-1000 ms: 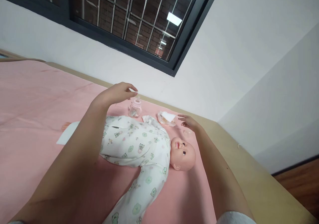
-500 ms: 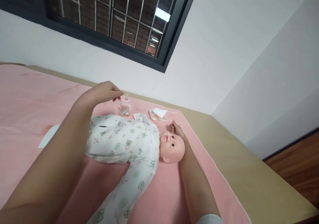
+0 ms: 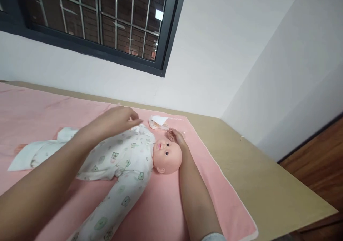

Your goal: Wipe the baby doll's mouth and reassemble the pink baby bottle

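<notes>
A baby doll (image 3: 166,155) lies on its back in white clothes printed with green bears, its head toward the right. My left hand (image 3: 120,119) is over the far side of its chest, thumb and fingers apart, nothing visible in them. On the far side of the doll's head is my right hand (image 3: 175,136), palm partly showing and fingers loosely spread. The right forearm runs along the crown of the head. Just beyond the right hand lies a clear plastic packet (image 3: 158,122) with something white on it. The baby bottle is mostly or wholly hidden behind my left hand.
A pink mat (image 3: 160,201) with a pale border lies under the doll on a tan tabletop (image 3: 230,162). White walls (image 3: 203,73) rise behind and to the right. A dark-framed window (image 3: 160,51) with metal bars is at the upper left.
My left hand has come down from beside the bottle toward the doll's chest, and its fingers have parted. My right fingers have loosened from a curl. The view has shifted right.
</notes>
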`<state>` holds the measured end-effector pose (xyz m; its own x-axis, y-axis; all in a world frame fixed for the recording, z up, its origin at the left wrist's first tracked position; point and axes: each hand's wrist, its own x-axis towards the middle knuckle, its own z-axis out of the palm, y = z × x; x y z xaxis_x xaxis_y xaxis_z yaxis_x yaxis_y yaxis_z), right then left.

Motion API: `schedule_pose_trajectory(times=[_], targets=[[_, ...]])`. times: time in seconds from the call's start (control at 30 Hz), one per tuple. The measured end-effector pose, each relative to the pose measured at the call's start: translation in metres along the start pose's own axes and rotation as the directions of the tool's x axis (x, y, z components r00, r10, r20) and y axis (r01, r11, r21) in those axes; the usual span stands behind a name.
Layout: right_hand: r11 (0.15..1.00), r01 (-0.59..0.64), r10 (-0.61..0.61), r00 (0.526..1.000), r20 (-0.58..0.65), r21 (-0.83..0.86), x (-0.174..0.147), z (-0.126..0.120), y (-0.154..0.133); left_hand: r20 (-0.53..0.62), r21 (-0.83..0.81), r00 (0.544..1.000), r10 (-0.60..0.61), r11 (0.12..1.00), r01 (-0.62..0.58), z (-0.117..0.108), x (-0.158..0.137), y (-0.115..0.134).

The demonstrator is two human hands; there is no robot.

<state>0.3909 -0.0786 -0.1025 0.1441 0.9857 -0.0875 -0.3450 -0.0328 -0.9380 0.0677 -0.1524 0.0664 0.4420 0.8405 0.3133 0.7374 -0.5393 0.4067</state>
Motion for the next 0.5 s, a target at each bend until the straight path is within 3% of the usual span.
schedule_pose_trajectory(times=[0.07, 0.2, 0.33, 0.5], targets=[[1.0, 0.002, -0.001, 1.0, -0.023, 0.03, -0.001, 0.002, 0.0, 0.082, 0.067, 0.986, 0.142, 0.987, -0.148, 0.018, 0.011, 0.016], [0.999, -0.006, 0.008, 0.999, -0.033, 0.045, -0.003, 0.004, -0.001, 0.295, 0.125, 0.938, 0.184, 0.965, -0.229, 0.051, 0.049, 0.036], [1.0, -0.002, 0.003, 1.0, -0.011, 0.03, -0.004, 0.006, 0.0, 0.561, -0.01, 0.798, 0.22, 0.966, -0.259, 0.083, 0.083, 0.046], [1.0, 0.016, -0.016, 1.0, 0.024, -0.013, 0.001, 0.006, 0.005, 0.67, -0.098, 0.696, 0.26, 0.96, -0.263, 0.115, 0.106, 0.053]])
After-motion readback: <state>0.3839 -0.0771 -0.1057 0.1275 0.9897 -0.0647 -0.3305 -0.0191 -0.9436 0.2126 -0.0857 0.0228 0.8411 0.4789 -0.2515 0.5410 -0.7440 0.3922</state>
